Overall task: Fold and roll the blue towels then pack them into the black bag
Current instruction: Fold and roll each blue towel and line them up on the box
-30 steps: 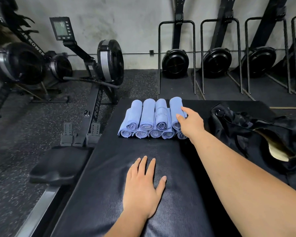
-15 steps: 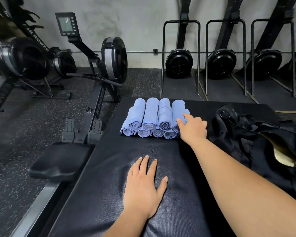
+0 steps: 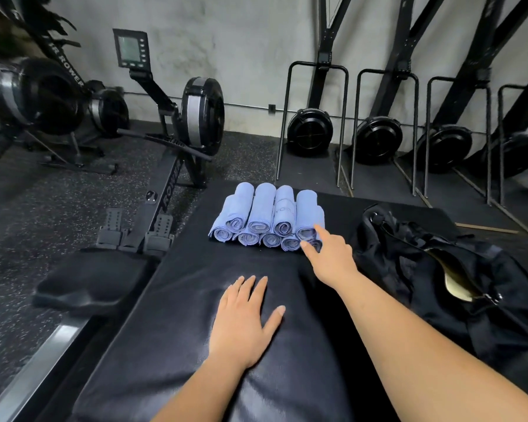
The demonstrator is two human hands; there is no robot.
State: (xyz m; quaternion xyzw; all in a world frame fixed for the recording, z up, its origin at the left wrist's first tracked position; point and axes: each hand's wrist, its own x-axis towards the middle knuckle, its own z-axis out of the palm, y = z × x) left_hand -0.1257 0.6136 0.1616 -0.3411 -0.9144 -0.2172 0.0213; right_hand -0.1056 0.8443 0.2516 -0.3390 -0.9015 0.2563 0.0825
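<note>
Now my right hand (image 3: 333, 257) is touching, fingers loose, the rolled blue towels (image 3: 265, 217) stacked just left of the black bag (image 3: 439, 269). My left hand (image 3: 241, 324) is lying flat, also left of the bag. Sloppy pinching is risking toppling or unrolling them.

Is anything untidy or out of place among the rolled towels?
Nothing stands out. The rolled blue towels lie in a neat two-layer stack on the mat; the right hand touches its right end.

left rowing machine (image 3: 48, 95) is showing white "R ROWER" along its frame | rail (image 3: 169, 190) of the middle rower is carrying white capitals, roughly "ROWER", blurred | rolled blue towel (image 3: 284, 210) is bearing faint "VO", the rest unclear | monitor (image 3: 131, 50) is displaying nothing legible
</note>
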